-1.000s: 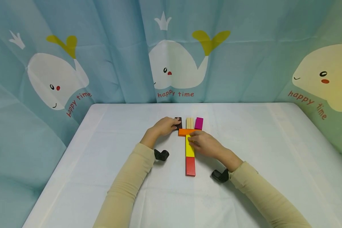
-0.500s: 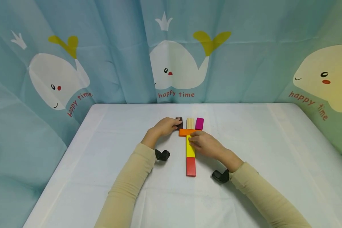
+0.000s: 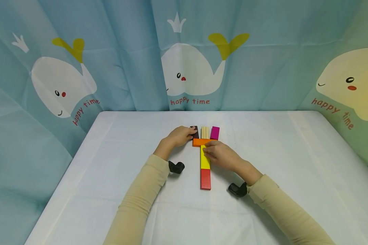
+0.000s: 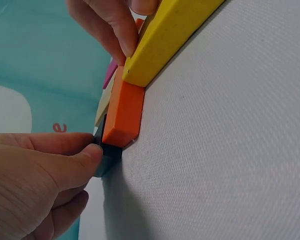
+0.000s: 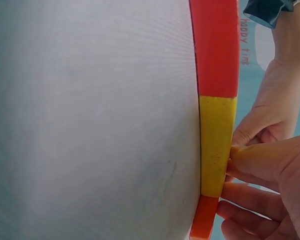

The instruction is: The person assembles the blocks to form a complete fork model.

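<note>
My left hand (image 3: 181, 135) pinches a dark block (image 3: 195, 132) between thumb and fingertips, as the left wrist view shows. That block (image 4: 111, 156) sits against the far side of an orange block (image 4: 124, 112), near its left end. With its fingertips my right hand (image 3: 223, 156) touches the end of a yellow block (image 3: 205, 161) and the adjoining orange block, its fingers fairly straight. A red block (image 3: 205, 179) continues the yellow one toward me. Beyond the orange block stand a striped cream block (image 3: 205, 132) and a magenta block (image 3: 215, 132), side by side with a gap.
A white cloth covers the table (image 3: 110, 190). Behind it hangs a blue curtain (image 3: 125, 68) with printed whales. Black wrist-worn camera pieces (image 3: 176, 167) jut from both sleeves near the blocks.
My left hand has shifted slightly right with the dark block, which now leans a little and stands closer to the cream block. The right hand keeps its place.
</note>
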`<state>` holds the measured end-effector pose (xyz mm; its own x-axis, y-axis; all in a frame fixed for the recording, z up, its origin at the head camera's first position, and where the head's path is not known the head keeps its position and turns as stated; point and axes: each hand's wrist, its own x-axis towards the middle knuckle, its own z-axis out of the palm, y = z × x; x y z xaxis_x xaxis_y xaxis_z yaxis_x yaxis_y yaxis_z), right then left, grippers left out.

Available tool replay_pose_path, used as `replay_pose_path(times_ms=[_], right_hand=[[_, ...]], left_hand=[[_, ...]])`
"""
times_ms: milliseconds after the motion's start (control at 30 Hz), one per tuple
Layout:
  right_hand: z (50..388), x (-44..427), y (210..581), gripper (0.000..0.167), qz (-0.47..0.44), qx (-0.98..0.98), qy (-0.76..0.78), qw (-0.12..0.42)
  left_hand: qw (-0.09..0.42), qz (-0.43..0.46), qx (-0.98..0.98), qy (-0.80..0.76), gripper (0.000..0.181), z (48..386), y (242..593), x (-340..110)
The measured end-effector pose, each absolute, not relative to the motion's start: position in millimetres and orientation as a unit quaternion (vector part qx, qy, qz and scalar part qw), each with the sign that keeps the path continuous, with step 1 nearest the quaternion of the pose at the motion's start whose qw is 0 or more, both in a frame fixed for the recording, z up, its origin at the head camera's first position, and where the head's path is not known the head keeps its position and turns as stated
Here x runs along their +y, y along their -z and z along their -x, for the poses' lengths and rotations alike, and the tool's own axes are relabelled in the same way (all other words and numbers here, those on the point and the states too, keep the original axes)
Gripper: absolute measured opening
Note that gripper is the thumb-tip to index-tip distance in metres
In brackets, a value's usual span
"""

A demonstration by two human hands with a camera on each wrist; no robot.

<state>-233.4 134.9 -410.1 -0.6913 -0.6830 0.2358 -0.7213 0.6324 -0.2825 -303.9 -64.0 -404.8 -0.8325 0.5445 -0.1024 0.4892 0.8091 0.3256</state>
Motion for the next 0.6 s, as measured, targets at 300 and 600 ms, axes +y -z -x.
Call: replay_pose_path(times_ms=[300, 600], right_hand=[[233.3, 135.2, 409.8, 0.018, -0.393, -0.9, -0.178, 0.059], [233.2, 134.4, 408.8, 0.019, -0.383, -0.906, -0.175, 0.039]], left_hand=[[0.085, -0.27, 0.948, -0.148, 0.039, 302.0, 404.8, -63.4], [0.086, -0.262, 0.95, -0.146, 0.04, 301.7, 406.8, -62.9]])
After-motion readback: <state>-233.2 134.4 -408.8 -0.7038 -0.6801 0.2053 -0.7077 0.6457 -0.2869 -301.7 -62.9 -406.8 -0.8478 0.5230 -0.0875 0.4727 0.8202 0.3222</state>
